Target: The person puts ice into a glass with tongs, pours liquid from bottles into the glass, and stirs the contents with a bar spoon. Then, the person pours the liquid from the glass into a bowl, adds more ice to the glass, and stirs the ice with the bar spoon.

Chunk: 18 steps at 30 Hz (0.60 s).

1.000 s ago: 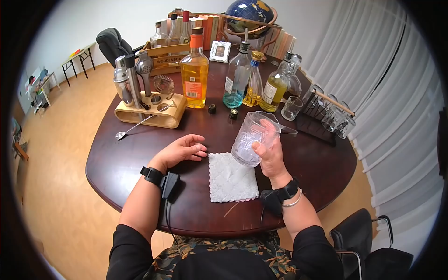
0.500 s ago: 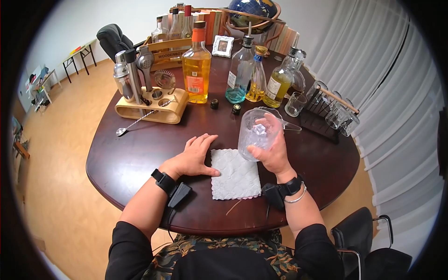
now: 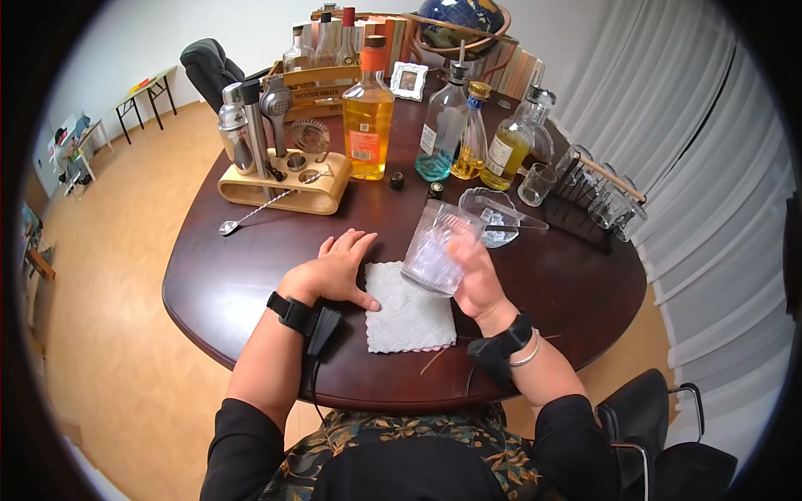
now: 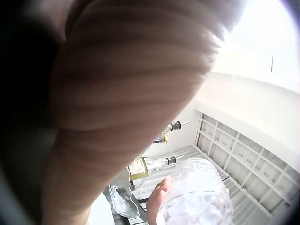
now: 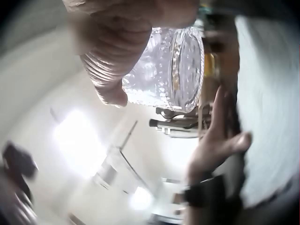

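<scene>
My right hand (image 3: 478,271) grips a clear, textured glass (image 3: 433,246), tilted above the white cloth (image 3: 409,313). Fingers and thumb wrap the side of the glass, and pale, ice-like lumps show through its wall (image 4: 199,204). Behind it sits a clear glass bowl (image 3: 499,237) of ice cubes, partly covered by the right hand and glass. My left hand (image 3: 332,271) lies on the table with its fingers spread, its thumb at the left edge of the cloth. In the right wrist view, the left hand (image 5: 213,152) appears beyond the glass.
A wooden bar-tool stand (image 3: 322,196) with a twisted spoon (image 3: 259,212) stands at left. Behind are an amber bottle (image 3: 368,125), a blue-tinted bottle (image 3: 434,159), a yellow bottle (image 3: 501,159) and two bottle caps. A small glass (image 3: 535,185) and a rack of glasses (image 3: 576,213) stand at right.
The glass in my right hand has shifted left and tilted, bringing the ice bowl behind it into view. My left hand has spread its fingers and brought its thumb to the cloth.
</scene>
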{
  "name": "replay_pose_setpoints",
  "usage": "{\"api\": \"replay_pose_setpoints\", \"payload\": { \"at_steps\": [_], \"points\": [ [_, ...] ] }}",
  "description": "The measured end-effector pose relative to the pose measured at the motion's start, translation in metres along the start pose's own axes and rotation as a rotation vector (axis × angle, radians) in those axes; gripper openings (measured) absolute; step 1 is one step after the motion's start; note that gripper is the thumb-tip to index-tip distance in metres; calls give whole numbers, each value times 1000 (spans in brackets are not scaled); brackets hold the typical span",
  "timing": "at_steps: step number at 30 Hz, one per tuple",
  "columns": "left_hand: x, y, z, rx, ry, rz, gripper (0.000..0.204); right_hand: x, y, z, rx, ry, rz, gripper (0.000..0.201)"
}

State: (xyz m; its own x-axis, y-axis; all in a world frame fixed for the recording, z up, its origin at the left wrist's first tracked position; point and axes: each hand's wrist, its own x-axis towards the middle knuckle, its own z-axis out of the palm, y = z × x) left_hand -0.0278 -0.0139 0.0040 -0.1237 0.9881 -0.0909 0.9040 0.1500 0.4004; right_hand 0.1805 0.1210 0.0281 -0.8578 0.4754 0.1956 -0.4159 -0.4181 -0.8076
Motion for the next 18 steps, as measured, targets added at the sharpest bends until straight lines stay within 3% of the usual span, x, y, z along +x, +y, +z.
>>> {"api": "replay_pose_setpoints", "payload": {
  "at_steps": [4, 5, 8, 9, 12, 13, 16, 18],
  "points": [
    [-1, -7, -3, -35, 44, -1, 118, 0, 3, 3, -1398, -53, -745, 90],
    [0, -11, -3, -51, 58, 19, 114, 3, 0, 3, -1515, -87, -858, 97],
    [0, -21, -2, -102, 120, 41, 93, 1, 1, 10, -1066, 59, -469, 91],
    [2, -23, -4, -113, 131, 38, 86, 9, 5, -1, -712, 63, -363, 86],
    [-2, -23, -8, -137, 157, 26, 70, 14, -2, 11, -347, 130, -184, 84],
    [-3, -21, -9, -136, 164, 29, 67, 15, 2, 9, -760, 52, -423, 87],
    [-2, -21, -9, -135, 179, 24, 63, 14, 0, 4, -1503, -35, -873, 89],
    [1, -22, -7, -135, 184, 29, 62, 9, 8, -4, -1036, 50, -527, 85]
  ]
}}
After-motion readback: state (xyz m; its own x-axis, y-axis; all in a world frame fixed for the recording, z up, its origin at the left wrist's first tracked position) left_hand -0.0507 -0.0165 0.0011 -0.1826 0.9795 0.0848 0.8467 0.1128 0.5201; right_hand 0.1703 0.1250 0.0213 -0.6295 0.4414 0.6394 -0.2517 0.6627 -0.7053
